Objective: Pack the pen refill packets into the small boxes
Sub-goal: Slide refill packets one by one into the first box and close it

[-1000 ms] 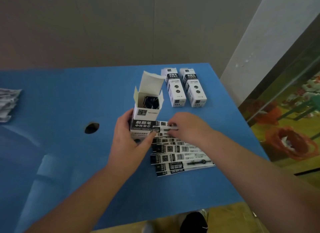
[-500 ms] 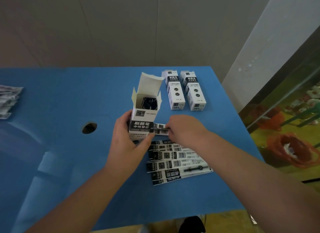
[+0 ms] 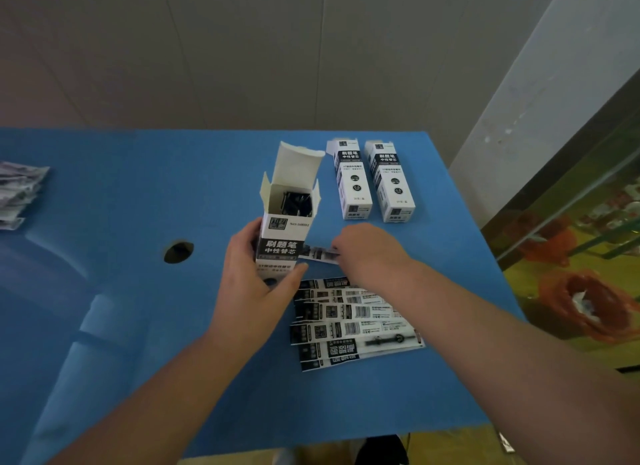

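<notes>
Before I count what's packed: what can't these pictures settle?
- Open box: contents dark, uncountable; left hand hides its base.
- Two closed boxes: contents unseen.
- Packet in right hand: motion-blurred.
- Stack: cut by left edge.

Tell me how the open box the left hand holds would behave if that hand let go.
The open box is tall, narrow and upright, so it would probably tip easily. Thin card flaps suggest it is light and crushable. The left hand grips its lower half; dark refills inside may steady it slightly.
</notes>
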### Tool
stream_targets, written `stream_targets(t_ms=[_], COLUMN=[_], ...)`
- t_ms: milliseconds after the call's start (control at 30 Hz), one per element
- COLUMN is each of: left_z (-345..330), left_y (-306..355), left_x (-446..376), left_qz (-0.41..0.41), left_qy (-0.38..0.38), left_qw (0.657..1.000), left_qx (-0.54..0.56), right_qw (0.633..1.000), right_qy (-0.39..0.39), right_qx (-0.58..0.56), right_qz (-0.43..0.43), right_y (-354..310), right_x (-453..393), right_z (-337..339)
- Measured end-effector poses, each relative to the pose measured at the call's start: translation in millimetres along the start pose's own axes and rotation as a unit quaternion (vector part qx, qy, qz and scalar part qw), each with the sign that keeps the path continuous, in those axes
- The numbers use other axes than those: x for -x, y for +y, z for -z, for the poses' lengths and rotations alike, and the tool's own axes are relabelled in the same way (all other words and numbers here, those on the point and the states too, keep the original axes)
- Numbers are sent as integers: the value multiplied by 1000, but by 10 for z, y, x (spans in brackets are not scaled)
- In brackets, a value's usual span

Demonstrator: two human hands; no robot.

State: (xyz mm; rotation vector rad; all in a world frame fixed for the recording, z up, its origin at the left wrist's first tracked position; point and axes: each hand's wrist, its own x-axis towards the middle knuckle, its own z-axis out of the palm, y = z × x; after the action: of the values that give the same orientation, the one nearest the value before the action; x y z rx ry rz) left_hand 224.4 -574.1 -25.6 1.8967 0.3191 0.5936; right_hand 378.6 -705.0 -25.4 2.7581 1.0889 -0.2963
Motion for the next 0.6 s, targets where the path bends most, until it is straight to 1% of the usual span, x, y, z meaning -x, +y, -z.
stream_targets(t_ms=[133,200,267,333,400,433,533,600], left_z=[13,24,29,30,28,27,13,11], left_y=[-24,-48,-53,-46,-39,-33,-22,-29], left_x=[16,23,30,26,14,5,-11,-14], left_qz=[6,12,16,17,11,9,-1,-6], left_qy=[5,7,10,14,16,16,16,17], left_qw=[1000,1000,1000,1000,1000,1000,1000,1000], left_qx=[2,0,-3,-6,-3,-2,-4,-18], right_qw=[999,992,972,949,914,887,798,732], right_qy=[15,43,63,83,107,117,134,122], right_qx=[-46,-121,-222,-299,-387,-440,-582,-663], right_qz=[1,-13,-34,-52,-65,-70,-86,-95], right_y=[61,122,182,227,273,290,346,350], right_x=[79,141,214,284,349,386,492,573], right_z=[182,308,448,584,686,718,741,770])
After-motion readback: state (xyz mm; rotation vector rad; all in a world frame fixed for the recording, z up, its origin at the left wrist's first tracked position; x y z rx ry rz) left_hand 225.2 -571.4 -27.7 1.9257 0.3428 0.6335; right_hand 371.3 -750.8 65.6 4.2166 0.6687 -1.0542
